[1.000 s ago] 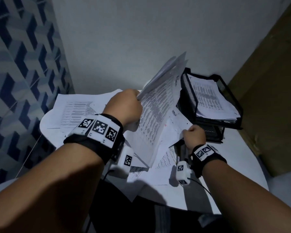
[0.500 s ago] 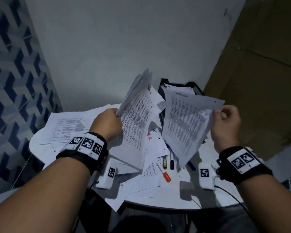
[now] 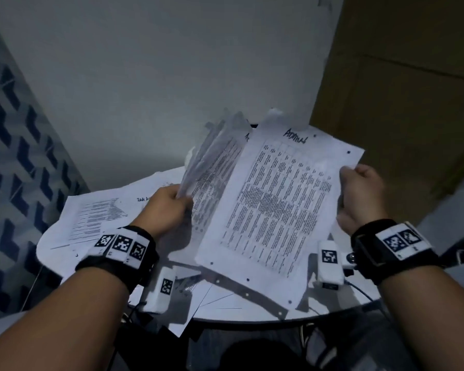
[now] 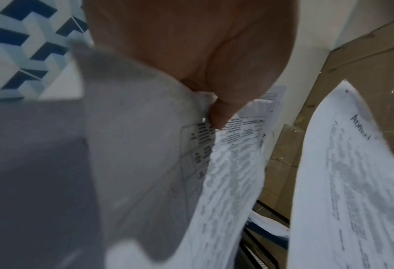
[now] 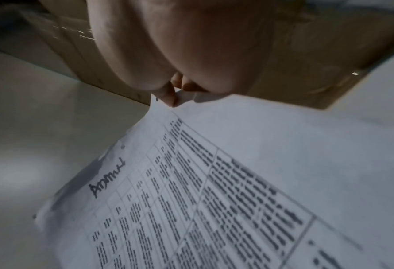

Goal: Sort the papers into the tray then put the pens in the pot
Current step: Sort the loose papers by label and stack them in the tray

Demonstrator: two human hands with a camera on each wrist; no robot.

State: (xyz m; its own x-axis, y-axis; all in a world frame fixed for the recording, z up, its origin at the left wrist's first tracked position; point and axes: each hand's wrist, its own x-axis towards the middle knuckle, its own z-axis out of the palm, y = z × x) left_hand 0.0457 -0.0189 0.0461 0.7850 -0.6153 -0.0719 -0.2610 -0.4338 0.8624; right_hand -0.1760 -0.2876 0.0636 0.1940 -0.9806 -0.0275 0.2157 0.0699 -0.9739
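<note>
My left hand [image 3: 169,207] grips a fanned bundle of printed papers [image 3: 214,162] by its lower edge and holds it upright above the table. In the left wrist view the thumb pinches that bundle [image 4: 228,163]. My right hand [image 3: 359,194] pinches one printed sheet [image 3: 276,207] with handwriting at its top, spread out beside the bundle. The right wrist view shows the fingertips [image 5: 168,96] on that sheet's [image 5: 214,191] corner. The black tray [image 4: 267,227] with papers in it shows only in the left wrist view. Pens and pot are hidden.
More loose sheets [image 3: 97,218] lie scattered over the round white table [image 3: 332,309], some hanging past its front edge. A blue patterned wall [image 3: 14,162] is on the left and brown cardboard [image 3: 402,103] stands on the right, close behind the table.
My right hand picked a sheet off the table, lifted it to the right, and now holds it flatter and closer to the left bundle. The view tilted upward and the tray went out of sight.
</note>
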